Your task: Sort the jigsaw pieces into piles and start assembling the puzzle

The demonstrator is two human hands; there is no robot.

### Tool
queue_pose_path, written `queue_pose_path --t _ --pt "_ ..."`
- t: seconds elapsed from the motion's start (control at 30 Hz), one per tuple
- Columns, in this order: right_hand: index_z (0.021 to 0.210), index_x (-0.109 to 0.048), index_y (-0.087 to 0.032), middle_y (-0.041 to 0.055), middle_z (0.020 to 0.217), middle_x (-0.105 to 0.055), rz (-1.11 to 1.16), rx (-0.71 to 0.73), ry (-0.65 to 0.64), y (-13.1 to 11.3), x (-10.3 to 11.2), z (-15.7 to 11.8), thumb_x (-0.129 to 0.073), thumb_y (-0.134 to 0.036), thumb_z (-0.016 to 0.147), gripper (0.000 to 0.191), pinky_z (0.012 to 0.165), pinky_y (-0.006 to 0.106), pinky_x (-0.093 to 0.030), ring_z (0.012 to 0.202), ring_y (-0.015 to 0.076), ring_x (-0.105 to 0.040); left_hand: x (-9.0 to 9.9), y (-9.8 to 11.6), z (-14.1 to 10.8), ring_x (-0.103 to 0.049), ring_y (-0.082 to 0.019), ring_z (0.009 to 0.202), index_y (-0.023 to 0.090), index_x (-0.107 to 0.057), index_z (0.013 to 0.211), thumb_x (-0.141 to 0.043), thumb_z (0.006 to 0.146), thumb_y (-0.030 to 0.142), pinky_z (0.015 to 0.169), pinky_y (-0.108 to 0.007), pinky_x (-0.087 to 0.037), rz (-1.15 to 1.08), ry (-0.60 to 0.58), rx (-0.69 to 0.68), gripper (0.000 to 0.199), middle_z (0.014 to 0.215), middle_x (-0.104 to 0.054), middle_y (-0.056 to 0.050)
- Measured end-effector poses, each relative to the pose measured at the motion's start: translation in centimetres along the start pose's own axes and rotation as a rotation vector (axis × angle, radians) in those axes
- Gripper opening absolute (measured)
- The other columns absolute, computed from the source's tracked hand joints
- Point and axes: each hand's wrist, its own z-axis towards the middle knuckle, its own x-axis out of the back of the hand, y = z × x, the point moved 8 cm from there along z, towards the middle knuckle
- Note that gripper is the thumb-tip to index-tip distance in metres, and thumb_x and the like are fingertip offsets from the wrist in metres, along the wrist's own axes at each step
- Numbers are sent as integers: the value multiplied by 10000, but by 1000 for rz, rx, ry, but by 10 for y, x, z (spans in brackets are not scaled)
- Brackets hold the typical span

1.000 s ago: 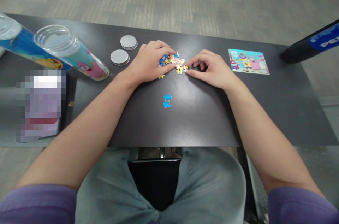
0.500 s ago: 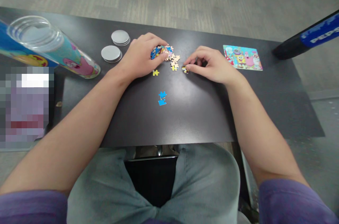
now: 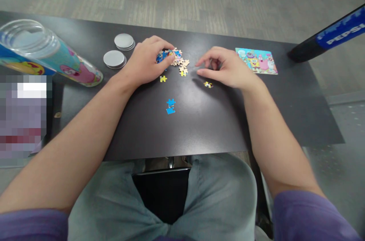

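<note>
My left hand [image 3: 150, 59] rests at a small pile of jigsaw pieces [image 3: 177, 55], its thumb and fingers apart around the left side of the pile and partly hiding it. Above the table to the right, my right hand [image 3: 218, 66] holds nothing, with a gap between thumb and fingers. A yellow-and-white jigsaw piece [image 3: 208, 84] lies just below that hand. One yellow jigsaw piece [image 3: 163, 78] sits near my left thumb. Closer to me lie blue jigsaw pieces [image 3: 170, 110], close together.
A cartoon picture card [image 3: 264, 62] lies beyond my right wrist. At the far right stands a dark blue Pepsi bottle [image 3: 319, 45]. White discs [image 3: 114, 58] in two stacks and a clear-topped cartoon tube [image 3: 76, 70] are on the left of the dark table [image 3: 194, 130].
My right hand has let go of the yellow-and-white jigsaw piece, which now lies on the table, and its fingers have parted. My left hand stays at the pile. The view has shifted slightly.
</note>
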Motion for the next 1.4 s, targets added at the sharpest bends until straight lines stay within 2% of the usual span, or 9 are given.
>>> queue_pose_path --t 0.2,0.43,0.63,0.77,0.9,1.03,1.13,1.3,1.4 --pt "1218 -950 -338 61 1130 -778 -67 50 62 -14 -39 11 -1071 -383 989 263 1018 528 -658 924 294 -659 0 -3 1 -743 -424 1561 467 -874 1560 -598 1211 788 1416 -742 -568 -12 6 2 549 1613 -864 -72" --pt "1172 -941 -321 61 1096 -748 -85 80 72 -20 -42 11 -987 -301 1061 122 973 500 -645 890 281 -645 1 2 1 -743 -461 1584 437 -885 1563 -649 1177 749 1429 -763 -556 -26 5 29 549 1649 -859 -87" --pt "1122 -910 -306 54 1088 -764 -71 85 75 -24 -45 11 -953 -260 1035 108 911 475 -633 845 252 -628 2 10 0 -721 -468 1647 393 -880 1582 -626 1165 728 1477 -736 -531 -18 -19 70 592 1701 -835 -103" --pt "1059 -878 -305 56 1143 -828 -19 48 45 -23 -39 12 -944 -340 1015 86 873 483 -622 839 246 -634 3 12 -1 -700 -455 1665 415 -866 1616 -601 1165 757 1485 -727 -516 -3 -27 76 625 1709 -834 -79" --pt "1047 -867 -329 69 1174 -876 -87 28 106 -14 -6 8 -954 -453 1059 152 947 520 -620 916 274 -664 1 14 -2 -674 -470 1685 436 -842 1672 -601 1151 823 1475 -768 -498 15 -57 83 693 1741 -817 -73" --pt "1003 -900 -344 81 1157 -866 -224 12 110 1 20 0 -977 -395 992 92 1023 601 -621 913 317 -734 -1 17 -4 -663 -480 1699 391 -830 1665 -631 1145 809 1448 -786 -500 52 -54 91 696 1765 -793 -109" --pt "1040 -946 -348 85 1224 -874 -212 -6 31 10 19 -3 -956 -350 973 68 1015 603 -642 883 304 -756 -4 20 -5 -641 -495 1727 372 -811 1669 -644 1146 789 1453 -792 -472 82 -79 102 690 1788 -766 -121" --pt "1083 -942 -318 88 1183 -863 -160 -54 135 20 14 1 -965 -379 977 124 964 561 -672 884 297 -725 -6 19 -6 -614 -522 1736 388 -762 1728 -749 1090 772 1454 -782 -451 88 -111 95 744 1814 -732 -115" --pt "1122 -945 -308 85 1189 -838 -144 -63 134 27 5 5 -997 -430 976 197 968 550 -672 896 289 -704 -5 19 -7 -592 -534 1740 422 -739 1758 -835 1029 817 1444 -778 -442 72 -103 74 834 1832 -718 -101"
